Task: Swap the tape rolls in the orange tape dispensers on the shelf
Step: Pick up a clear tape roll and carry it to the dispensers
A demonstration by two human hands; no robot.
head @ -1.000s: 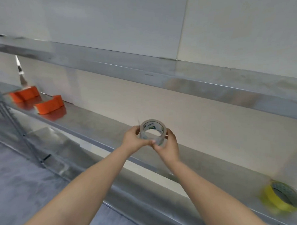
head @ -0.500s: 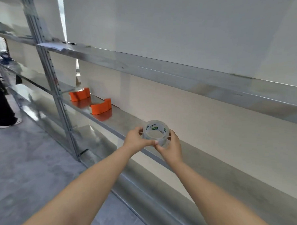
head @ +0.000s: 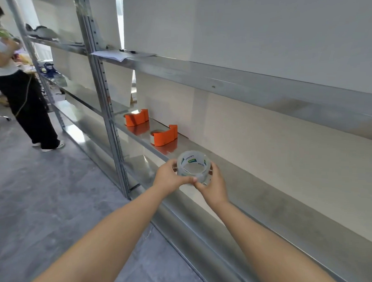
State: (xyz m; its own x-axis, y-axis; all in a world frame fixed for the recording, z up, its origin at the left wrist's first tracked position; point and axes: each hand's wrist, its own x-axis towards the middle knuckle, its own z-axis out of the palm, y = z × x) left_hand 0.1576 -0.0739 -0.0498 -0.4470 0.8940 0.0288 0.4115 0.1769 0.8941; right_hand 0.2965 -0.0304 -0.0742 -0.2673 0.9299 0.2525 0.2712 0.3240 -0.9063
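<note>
Both hands are wrapped around the clear tape roll (head: 193, 167), fingers curled snug on its outer wall: left hand (head: 171, 176) on one side, right hand (head: 213, 185) on the other, thumbs nearly meeting on the near edge. The roll's held with the hole facing up toward the camera, so you can read the green label printed inside the core. My guess is the two-handed hold is for turning it to hunt for the loose end, or lining it up before it goes in a holder.

Just beyond the fingertips and a bit to the left sits the closer orange dispenser (head: 164, 135) on the metal shelf (head: 264, 187). It looks like there's a roll already in it, hard to be sure. Further off the same way is the second orange dispenser (head: 136, 118), same story.

Way off to the left someone in black trousers (head: 27, 104) is standing by the next shelving bay, well clear of all this.
</note>
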